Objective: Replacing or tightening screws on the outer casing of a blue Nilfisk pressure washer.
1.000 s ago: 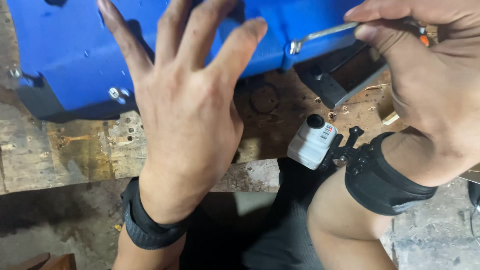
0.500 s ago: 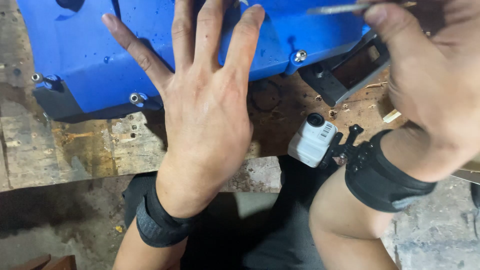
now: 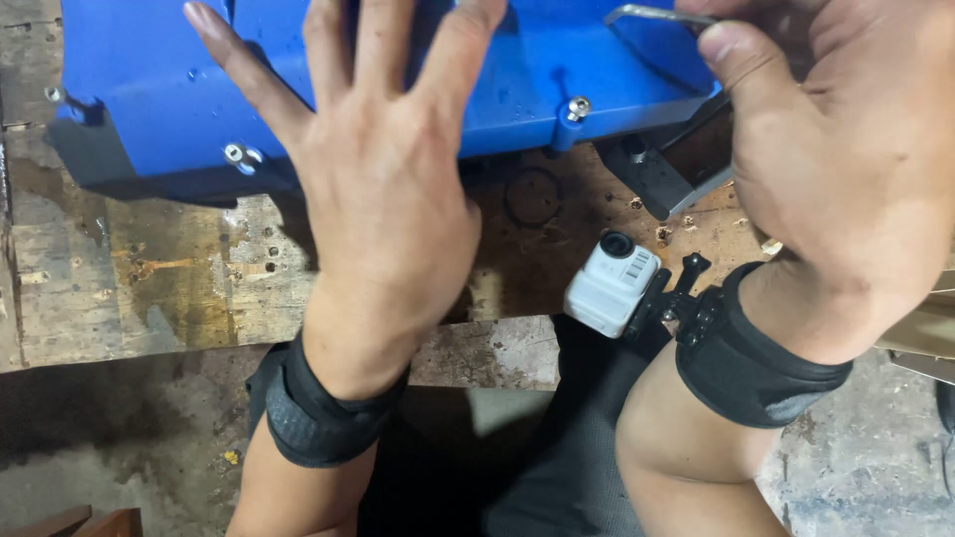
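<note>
Shifted up: left hand [image 3: 383,189] spread flat, bracing blue metal housing [image 3: 149,89] at 12 o'clock; right hand [image 3: 846,149] pinches thin metal key [image 3: 647,14] at 1 o'clock. Housing looks heavy, rigid; best gripped by edges.

Even, fairly bright light, soft shadow beneath the bench, sharp focus throughout

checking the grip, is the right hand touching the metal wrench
Touching: the head view shows the right hand pinching the metal wrench between thumb and fingers.
</note>
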